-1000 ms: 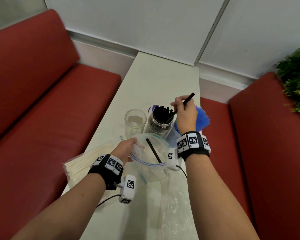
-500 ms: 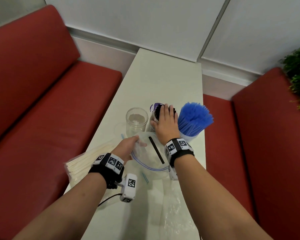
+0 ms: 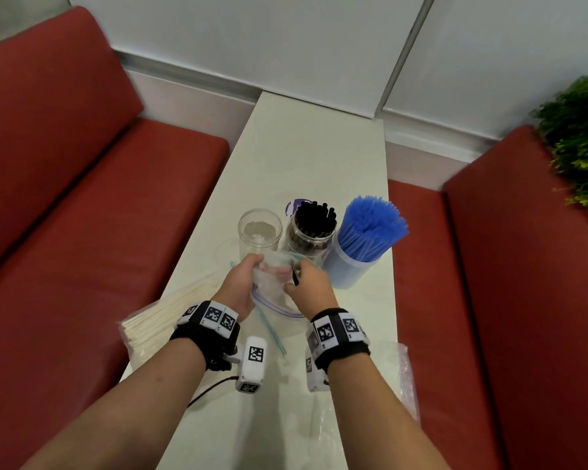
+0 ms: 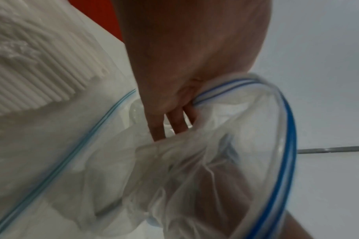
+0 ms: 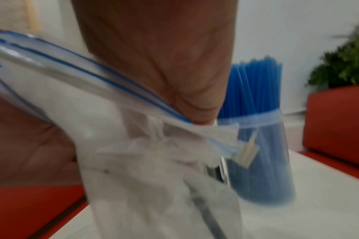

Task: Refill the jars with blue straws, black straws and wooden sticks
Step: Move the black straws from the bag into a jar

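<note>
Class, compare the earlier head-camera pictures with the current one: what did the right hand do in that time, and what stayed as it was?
The right hand left the jar of black straws, where it had put in one straw, came back toward the body and reached into the zip bag, now at the last black straw. The left hand kept holding the bag's mouth. The empty jar, jar of blue straws and bagged sticks stayed put.
</note>
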`<action>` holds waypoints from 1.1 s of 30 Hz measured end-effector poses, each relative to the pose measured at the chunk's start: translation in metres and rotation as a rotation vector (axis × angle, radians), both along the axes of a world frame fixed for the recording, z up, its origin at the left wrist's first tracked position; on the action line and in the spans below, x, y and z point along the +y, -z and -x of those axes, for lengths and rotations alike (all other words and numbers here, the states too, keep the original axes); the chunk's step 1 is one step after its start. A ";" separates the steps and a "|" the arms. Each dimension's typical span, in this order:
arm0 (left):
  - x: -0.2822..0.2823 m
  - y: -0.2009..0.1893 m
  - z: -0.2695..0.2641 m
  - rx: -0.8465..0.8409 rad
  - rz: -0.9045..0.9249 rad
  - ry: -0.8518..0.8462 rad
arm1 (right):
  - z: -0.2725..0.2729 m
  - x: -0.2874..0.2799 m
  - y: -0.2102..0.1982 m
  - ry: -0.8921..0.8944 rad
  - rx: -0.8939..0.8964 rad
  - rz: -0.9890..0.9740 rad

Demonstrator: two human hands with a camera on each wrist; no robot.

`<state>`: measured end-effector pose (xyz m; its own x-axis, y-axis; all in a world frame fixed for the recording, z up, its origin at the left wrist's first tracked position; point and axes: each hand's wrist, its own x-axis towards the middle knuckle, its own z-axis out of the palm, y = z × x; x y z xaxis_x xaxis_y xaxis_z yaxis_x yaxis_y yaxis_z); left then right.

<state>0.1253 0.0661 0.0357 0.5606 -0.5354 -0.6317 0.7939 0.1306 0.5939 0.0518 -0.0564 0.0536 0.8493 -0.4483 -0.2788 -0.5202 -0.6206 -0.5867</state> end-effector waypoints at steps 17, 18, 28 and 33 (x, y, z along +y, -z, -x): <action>-0.003 0.009 -0.005 -0.429 -0.207 -0.029 | 0.001 -0.067 -0.103 0.216 -0.567 -0.316; -0.003 0.010 -0.003 -0.443 -0.231 -0.014 | -0.003 -0.074 -0.118 0.287 -0.684 -0.265; -0.007 0.012 -0.004 -0.395 -0.256 -0.020 | -0.054 -0.090 -0.122 0.291 -0.728 -0.051; -0.003 0.014 -0.007 -0.396 -0.250 -0.011 | -0.055 -0.086 -0.094 0.258 -0.662 -0.031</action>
